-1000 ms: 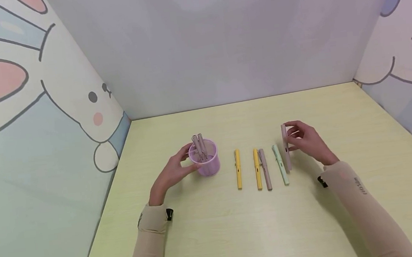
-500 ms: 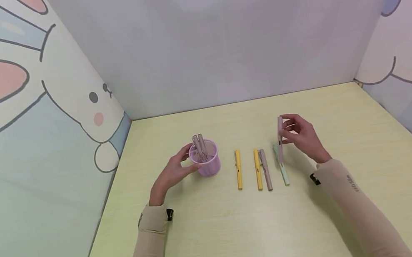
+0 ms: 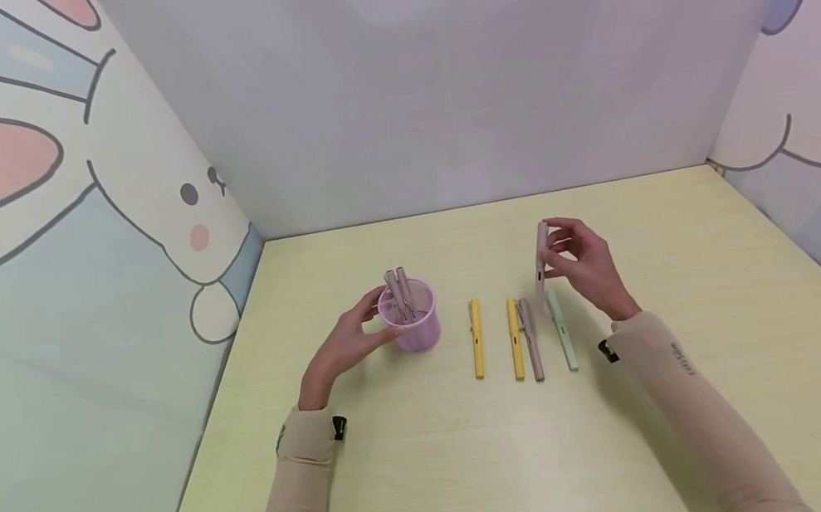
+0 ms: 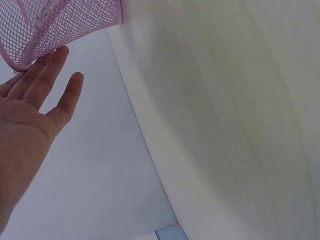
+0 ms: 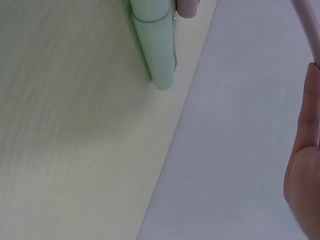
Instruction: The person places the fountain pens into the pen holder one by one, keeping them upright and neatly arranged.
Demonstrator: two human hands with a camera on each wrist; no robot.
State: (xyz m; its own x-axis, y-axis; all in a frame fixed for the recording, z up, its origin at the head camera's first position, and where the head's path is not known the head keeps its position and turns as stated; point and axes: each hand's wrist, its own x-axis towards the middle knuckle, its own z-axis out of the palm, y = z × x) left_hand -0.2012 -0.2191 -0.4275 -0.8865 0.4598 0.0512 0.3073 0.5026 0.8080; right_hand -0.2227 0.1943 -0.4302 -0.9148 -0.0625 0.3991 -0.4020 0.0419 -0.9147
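A pink mesh pen holder stands on the table with two greyish-mauve pens leaning inside. My left hand holds it from the left, thumb at the near rim and fingers at the far side; the left wrist view shows fingers against the mesh. My right hand pinches a mauve pen near its upper end, held upright in the air just past a light green pen. Left of that lie a mauve pen and two yellow pens, one beside it and one apart.
The pale wood-grain table meets a plain grey back wall. Side walls with cartoon animals, such as the left panel, enclose it. The right wrist view shows the green pen close up.
My right hand has moved left and away from me, lifting the mauve pen from beside the green pen to beyond its far end. The left hand and pen holder have stayed put.
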